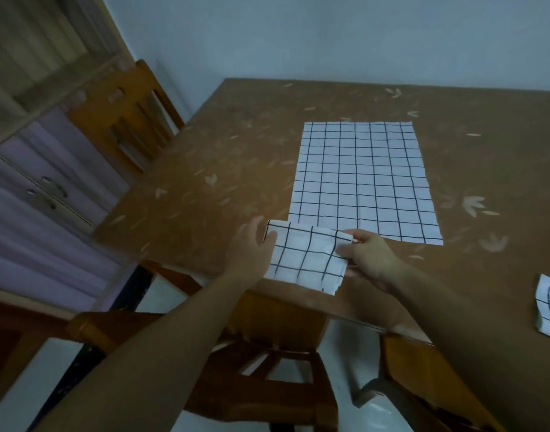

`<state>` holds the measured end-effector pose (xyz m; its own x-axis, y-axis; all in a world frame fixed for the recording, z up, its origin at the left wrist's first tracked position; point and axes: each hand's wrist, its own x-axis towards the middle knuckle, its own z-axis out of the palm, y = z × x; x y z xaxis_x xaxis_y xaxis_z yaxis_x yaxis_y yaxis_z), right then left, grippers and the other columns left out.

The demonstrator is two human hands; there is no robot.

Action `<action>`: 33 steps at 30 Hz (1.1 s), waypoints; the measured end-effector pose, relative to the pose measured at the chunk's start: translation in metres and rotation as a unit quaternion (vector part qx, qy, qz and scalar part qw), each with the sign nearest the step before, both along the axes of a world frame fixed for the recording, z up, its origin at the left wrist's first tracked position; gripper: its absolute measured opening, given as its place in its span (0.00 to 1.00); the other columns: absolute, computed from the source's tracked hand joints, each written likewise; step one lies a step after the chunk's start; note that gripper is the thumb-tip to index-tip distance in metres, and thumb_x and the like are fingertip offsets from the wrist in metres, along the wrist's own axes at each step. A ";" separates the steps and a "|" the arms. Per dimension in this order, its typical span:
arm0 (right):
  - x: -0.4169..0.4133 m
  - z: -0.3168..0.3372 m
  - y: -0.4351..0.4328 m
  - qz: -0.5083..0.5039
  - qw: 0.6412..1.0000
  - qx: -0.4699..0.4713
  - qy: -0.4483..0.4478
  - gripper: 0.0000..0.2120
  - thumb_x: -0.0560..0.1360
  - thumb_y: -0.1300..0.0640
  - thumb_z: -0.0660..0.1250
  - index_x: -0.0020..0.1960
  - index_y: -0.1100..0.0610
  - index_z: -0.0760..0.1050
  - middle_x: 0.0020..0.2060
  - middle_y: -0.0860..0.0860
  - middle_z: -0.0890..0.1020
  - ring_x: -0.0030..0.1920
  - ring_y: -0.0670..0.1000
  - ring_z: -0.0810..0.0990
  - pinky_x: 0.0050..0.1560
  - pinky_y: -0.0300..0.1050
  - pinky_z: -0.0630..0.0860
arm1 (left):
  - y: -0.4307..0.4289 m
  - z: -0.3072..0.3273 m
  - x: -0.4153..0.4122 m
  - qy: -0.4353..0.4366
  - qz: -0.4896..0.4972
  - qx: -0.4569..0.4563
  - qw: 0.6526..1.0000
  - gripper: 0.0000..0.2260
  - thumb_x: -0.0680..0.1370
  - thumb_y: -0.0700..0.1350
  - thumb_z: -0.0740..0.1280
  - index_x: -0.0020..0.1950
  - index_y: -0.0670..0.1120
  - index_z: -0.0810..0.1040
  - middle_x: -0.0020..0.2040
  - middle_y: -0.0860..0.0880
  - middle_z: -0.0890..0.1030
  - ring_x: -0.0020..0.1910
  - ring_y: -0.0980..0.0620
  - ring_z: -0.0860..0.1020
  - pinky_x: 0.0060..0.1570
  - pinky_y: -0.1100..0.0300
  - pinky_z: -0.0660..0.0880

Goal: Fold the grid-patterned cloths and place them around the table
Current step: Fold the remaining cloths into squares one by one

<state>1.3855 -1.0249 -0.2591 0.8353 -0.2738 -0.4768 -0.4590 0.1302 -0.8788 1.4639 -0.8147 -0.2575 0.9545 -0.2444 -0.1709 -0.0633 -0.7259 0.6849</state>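
Lilac doors of a wooden cabinet (49,188) fill the far left, and a wooden chair (127,120) stands between it and the left edge of the table (189,198), its back close to that edge. The brown, leaf-printed tabletop lies bare along its whole left part, from the far edge down to the near corner.

At the near edge the left hand (251,251) grips the left side of the folded cloth (304,260), its thumb laid over the top and its fingers behind the cloth's left border. The white, black-gridded cloth is folded to a small, layered rectangle and sits over the tabletop just inside the near edge, its lower right corner close to that edge; whether it rests on the table or is held just above it I cannot tell. The right hand (370,260) pinches the cloth's right side, thumb on top and fingers curled round the upper right corner. Below the arms a second chair (267,375) is pushed in under the near edge.

Just beyond the hands the flat cloth (361,182) lies spread in one smooth layer mid-table, its near edge just past the folded cloth's top edge. Bare tabletop runs all round its other three sides.

At the right border another small folded cloth (549,307) lies on the table, cut off by the frame, well apart from both hands.
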 end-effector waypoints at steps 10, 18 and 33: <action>0.030 -0.046 -0.015 0.041 0.935 -0.329 0.127 0.10 0.76 0.56 0.67 0.55 0.56 0.80 0.44 0.50 0.82 0.42 0.49 0.80 0.37 0.40 0.74 | 0.009 -0.037 0.078 0.039 -0.081 0.007 0.996 0.23 0.80 0.47 0.65 0.74 0.51 0.66 0.72 0.49 0.68 0.57 0.56 0.72 0.54 0.63 0.70; 0.044 -0.054 -0.048 0.071 0.858 -0.500 0.097 0.19 0.75 0.46 0.65 0.64 0.51 0.75 0.61 0.49 0.78 0.59 0.51 0.77 0.58 0.51 0.75 | -0.043 -0.043 0.099 0.047 -0.148 0.005 0.988 0.19 0.79 0.45 0.66 0.70 0.49 0.72 0.65 0.49 0.74 0.58 0.51 0.75 0.55 0.60 0.71; 0.106 -0.080 -0.035 0.111 0.795 -0.596 -0.018 0.10 0.78 0.54 0.62 0.49 0.54 0.81 0.47 0.51 0.84 0.48 0.55 0.80 0.53 0.48 0.70 | -0.025 -0.035 0.124 0.036 -0.155 0.037 0.987 0.18 0.79 0.46 0.66 0.69 0.51 0.72 0.65 0.53 0.73 0.56 0.57 0.72 0.56 0.61 0.71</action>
<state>1.4910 -1.0599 -0.3388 0.9332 -0.3574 0.0369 -0.3261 -0.8858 -0.3301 1.5876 -0.8393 -0.2923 0.8207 -0.5065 -0.2642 -0.2424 -0.7275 0.6418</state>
